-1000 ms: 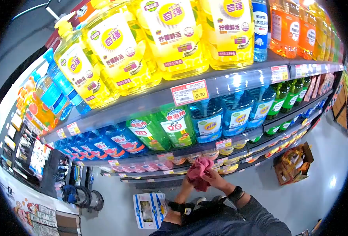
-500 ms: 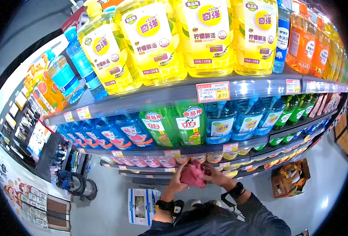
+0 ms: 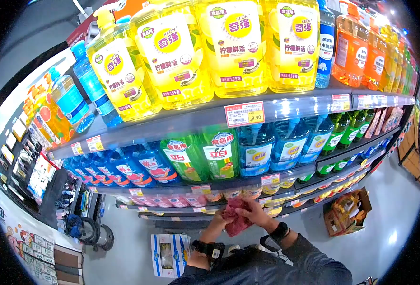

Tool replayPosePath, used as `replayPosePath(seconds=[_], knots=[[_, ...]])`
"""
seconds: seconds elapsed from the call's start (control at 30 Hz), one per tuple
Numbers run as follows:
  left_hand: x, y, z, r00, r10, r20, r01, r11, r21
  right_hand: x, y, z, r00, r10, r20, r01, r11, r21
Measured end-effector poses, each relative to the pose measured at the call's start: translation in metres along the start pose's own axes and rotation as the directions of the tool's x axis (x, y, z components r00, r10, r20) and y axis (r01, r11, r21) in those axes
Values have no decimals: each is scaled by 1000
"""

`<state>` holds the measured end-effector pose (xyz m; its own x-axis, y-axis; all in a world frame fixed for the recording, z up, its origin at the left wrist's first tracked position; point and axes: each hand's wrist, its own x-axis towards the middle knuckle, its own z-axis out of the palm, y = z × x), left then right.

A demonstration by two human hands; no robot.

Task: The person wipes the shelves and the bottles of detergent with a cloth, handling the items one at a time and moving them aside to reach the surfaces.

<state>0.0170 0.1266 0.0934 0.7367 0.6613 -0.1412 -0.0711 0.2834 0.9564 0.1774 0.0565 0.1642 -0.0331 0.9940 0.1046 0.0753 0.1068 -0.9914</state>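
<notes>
A crumpled pink cloth (image 3: 236,226) is bunched between my two hands, low in front of the shelves. My left hand (image 3: 216,222) has its fingers closed on the cloth's left side. From the right, my right hand (image 3: 256,212) grips the upper part of the same cloth. Whether anything is wrapped inside the cloth is hidden. Just beyond my hands runs a low shelf row of small tubs, pink ones (image 3: 177,201) on the left and orange-labelled ones (image 3: 252,192) behind the hands.
Large yellow detergent bottles (image 3: 233,47) fill the top shelf above a price tag (image 3: 244,114). Green bottles (image 3: 220,154) and blue bottles (image 3: 256,149) line the shelf below. On the floor stand a white-and-blue carton (image 3: 169,254) at left and an open cardboard box (image 3: 347,211) at right.
My right hand has moved up and over the cloth, which now hangs lower between the hands. The shelves have shifted slightly left in view.
</notes>
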Motion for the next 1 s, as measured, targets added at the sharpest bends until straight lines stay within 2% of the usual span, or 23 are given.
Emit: replayPosePath(seconds=[0.03,0.1,0.13,0.17,0.23,0.27,0.37,0.4,0.47,0.57,0.6,0.63,0.67,0.7,0.73,0.77,0.8,0.83,0.87,0.9,0.93,0.97,1.0], knots=[[3,-12,-8,1000,-2,-2,2,1000,0,-2,2,-1,996,67,-65,-59,991,118],[8,-31,-21,987,49,-156,-78,979,-188,-4,9,-8,962,216,-168,-146,924,353],[1,11,-2,980,165,-113,-185,964,-193,-6,21,-11,965,217,-147,-157,927,340],[2,18,0,980,165,-113,-185,964,-193,-8,30,-14,965,217,-147,-157,927,340],[3,24,1,988,103,-115,-147,859,-490,-12,44,-17,978,165,128,-185,970,161],[3,25,1,991,77,-112,-123,862,-493,-16,47,-14,979,173,112,-195,953,233],[3,29,10,996,31,-82,-71,829,-555,-21,68,-18,965,261,17,-256,933,251],[4,28,9,996,31,-80,-71,830,-553,-22,67,-21,966,259,15,-254,934,252],[4,20,4,989,59,-134,-116,877,-466,-28,67,-26,975,158,-157,-102,944,315],[4,4,-18,981,4,-192,-104,852,-513,-35,59,-39,961,181,-211,-106,941,322],[3,10,-16,982,5,-189,-102,853,-512,-37,47,-43,964,167,-209,-114,963,244],[1,18,-12,968,44,-249,-140,914,-381,-38,34,-46,963,164,-213,-111,964,243],[-1,26,-7,949,90,-303,-168,956,-242,-39,21,-46,969,171,-181,-162,985,61],[-1,34,0,950,90,-299,-166,956,-240,-38,14,-45,971,184,-150,-203,971,-124],[1,42,8,973,152,-177,-169,982,-88,-34,12,-45,971,182,-156,-202,972,-123],[4,46,13,980,192,-43,-189,980,65,-31,9,-43,995,82,-49,-90,976,-198],[7,47,16,980,193,-38,-191,979,67,-29,8,-42,998,-12,66,29,965,-262],[11,48,18,986,138,91,-158,951,268,-28,7,-42,998,-15,62,31,964,-264],[15,48,20,977,57,204,-147,876,460,-27,6,-41,989,-95,116,117,972,-203],[18,47,20,976,58,208,-151,874,463,-26,6,-41,970,-177,164,200,970,-137],[21,44,20,949,77,307,-183,924,337,-26,12,-46,975,-108,194,133,984,-120],[22,43,20,911,106,398,-200,959,203,-28,9,-49,975,-111,190,135,983,-122],[15,47,24,930,-13,367,-56,983,176,-31,4,-51,971,-128,202,144,987,-71]])
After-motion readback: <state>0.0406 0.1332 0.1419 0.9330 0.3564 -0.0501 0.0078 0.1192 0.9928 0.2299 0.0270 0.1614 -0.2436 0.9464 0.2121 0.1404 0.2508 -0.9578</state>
